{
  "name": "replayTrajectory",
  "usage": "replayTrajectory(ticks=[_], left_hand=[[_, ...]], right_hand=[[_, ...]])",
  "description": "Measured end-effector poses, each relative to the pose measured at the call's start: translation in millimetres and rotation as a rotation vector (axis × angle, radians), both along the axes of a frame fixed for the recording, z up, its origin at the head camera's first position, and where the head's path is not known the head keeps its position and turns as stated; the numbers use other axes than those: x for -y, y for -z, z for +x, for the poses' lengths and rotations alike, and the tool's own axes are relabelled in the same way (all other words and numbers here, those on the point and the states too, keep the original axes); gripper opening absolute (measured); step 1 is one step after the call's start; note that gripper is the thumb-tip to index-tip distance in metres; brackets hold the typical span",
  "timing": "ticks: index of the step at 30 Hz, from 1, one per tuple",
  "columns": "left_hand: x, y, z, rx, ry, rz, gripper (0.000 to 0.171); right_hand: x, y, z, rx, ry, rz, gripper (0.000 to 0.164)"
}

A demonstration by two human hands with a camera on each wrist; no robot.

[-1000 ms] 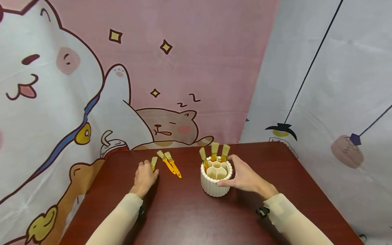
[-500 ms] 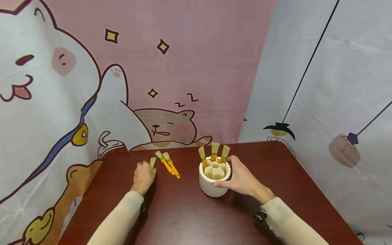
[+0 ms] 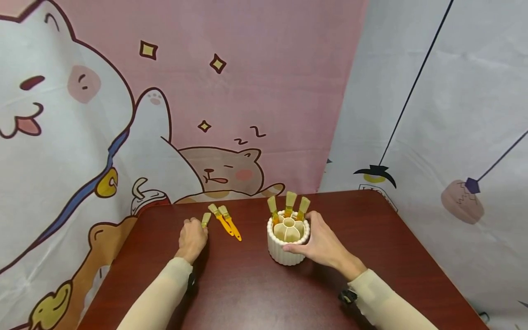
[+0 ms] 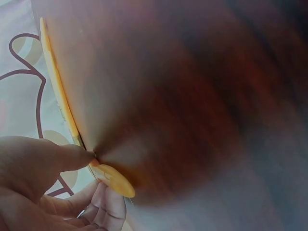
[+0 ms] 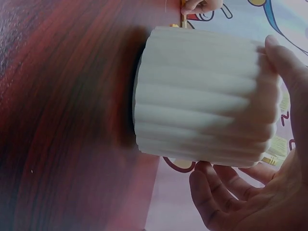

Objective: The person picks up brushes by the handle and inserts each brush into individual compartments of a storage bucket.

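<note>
At the left of the table in the head view, my left hand (image 3: pixel 192 239) pinches a flat paintbrush (image 3: pixel 206 220) with pale bristles. Its yellow handle (image 4: pixel 115 181) shows between thumb and fingertips in the left wrist view. My right hand (image 3: pixel 326 243) grips a cream, ribbed brush holder (image 3: pixel 284 251), thumb on its near side and fingers round the far right side. Ribbed wall (image 5: pixel 202 96) fills the right wrist view. Three yellow-handled paintbrushes stand bristles up in the holder's rear compartments, the middle one (image 3: pixel 290 204) highest; front compartments show no brush.
Two more yellow paintbrushes (image 3: pixel 230 223) lie close together on the table, right of my left hand. The dark red-brown table (image 3: pixel 247 293) ends at the back against a printed cartoon cloth (image 3: pixel 264 91).
The left fingers have closed in on the paintbrush, covering more of its handle. My right hand stays on the holder, its thumb slightly further left along the rim. The head view has shifted slightly.
</note>
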State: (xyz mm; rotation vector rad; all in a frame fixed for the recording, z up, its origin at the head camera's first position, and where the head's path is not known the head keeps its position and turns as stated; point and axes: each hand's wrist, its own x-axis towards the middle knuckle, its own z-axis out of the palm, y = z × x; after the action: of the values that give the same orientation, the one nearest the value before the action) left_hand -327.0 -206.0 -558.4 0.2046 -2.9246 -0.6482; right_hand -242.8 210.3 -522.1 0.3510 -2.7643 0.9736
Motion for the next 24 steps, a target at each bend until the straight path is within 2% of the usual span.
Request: replayTrajectory(ticks=[17,24], left_hand=[[8.9,4.1,3.9,-0.001,0.004,0.011,0.039],[11.9,3.4,5.8,-0.046,0.013,0.006,0.032]], right_hand=[[-2.0,0.4,1.6,0.010,-0.022,-0.023,0.118],[-14.7,-3.5,-1.0,0.035,-0.065,-0.008,0.114]])
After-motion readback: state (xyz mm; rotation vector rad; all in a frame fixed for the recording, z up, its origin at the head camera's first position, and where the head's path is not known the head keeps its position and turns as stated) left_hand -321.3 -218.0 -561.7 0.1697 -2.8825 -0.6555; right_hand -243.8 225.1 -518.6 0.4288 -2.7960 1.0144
